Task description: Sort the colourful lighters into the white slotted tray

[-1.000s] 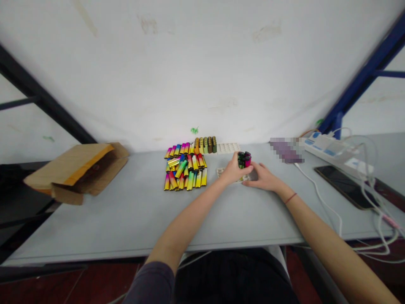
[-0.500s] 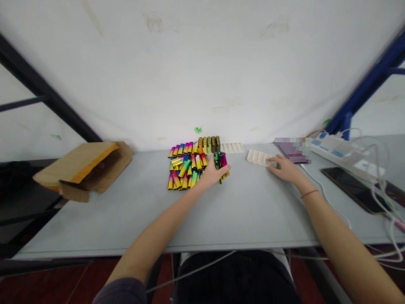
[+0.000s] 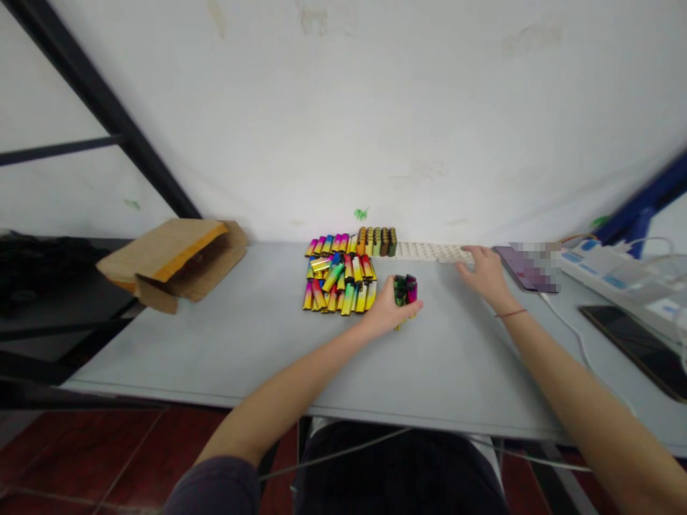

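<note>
Looking down from the head-worn camera, the view centres on a pale grey tabletop (image 3: 241,350) set against a scuffed white wall (image 3: 343,107). The left hand (image 3: 389,311) is closed around a small upright bunch of lighters (image 3: 405,290), with their dark green and magenta ends showing above the fingers and a yellow end showing below. The hand sits just right of a large pile of lighters (image 3: 338,282), near but not touching it. These lie side by side in rough rows, with a few askew on top, and their metallic finish fades through yellow, green, pink and blue. Behind the pile, a row of lighters (image 3: 377,242) stands upright, close against it.

The right hand (image 3: 486,277) is open with its fingers slightly curved, holding nothing that can be seen. Its fingertips (image 3: 468,252) touch the end of a long white moulded tray (image 3: 429,251), which lies along the far side of the tabletop beside the upright row. A thin red cord (image 3: 509,313) circles the right wrist.

Farther right are a pixelated purple object (image 3: 529,268), a white power strip (image 3: 612,279) with cables, and a black smartphone (image 3: 636,350). A torn cardboard envelope (image 3: 172,261) lies at the tabletop's left end.
</note>
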Available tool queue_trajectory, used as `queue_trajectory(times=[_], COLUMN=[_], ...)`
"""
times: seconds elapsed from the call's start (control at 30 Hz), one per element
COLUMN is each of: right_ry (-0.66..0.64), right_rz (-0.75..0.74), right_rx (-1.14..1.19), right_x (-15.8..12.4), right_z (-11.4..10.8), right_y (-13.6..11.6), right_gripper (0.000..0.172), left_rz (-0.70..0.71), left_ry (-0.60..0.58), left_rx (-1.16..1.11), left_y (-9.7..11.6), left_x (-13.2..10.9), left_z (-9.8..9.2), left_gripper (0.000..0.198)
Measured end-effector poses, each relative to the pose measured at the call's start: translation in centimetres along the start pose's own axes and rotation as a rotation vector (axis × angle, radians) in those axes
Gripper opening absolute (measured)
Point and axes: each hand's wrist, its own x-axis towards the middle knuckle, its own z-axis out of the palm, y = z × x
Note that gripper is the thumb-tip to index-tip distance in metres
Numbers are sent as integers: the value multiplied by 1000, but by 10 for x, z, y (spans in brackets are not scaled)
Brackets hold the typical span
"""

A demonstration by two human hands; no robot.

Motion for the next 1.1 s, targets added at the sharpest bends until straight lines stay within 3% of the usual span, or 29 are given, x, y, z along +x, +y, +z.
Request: queue_trajectory(times=[0.1, 0.2, 0.37, 0.5, 0.67, 0.83, 1.1], right_ry=[-299, -487, -474, -413, -273, -371, -409], right_rz=[-163, -198, -40, 29, 130, 147, 233], right_rx=[413, 666, 834, 945, 816, 503, 271], right_x=[-39, -72, -86, -84, -65, -34, -11], right_z=[-5, 0, 13, 11, 15, 29, 45], right_y=[-42, -75, -94, -98, -99, -114, -154], right_gripper=[38, 43, 44, 45, 39, 13, 20], left_rz=[9, 32, 15, 23, 98, 143, 183], left_ry=[32, 81, 36, 43, 233, 501, 557], left_rx=[-35, -59, -65, -74, -134, -189, -271], left_y=[-1, -1, 1, 6, 14, 8, -5], left_x=[-1, -1, -1, 0, 14, 30, 37], left_z=[2, 4, -1, -18, -57, -95, -105], left_gripper=[45, 46, 53, 47, 54, 58, 49])
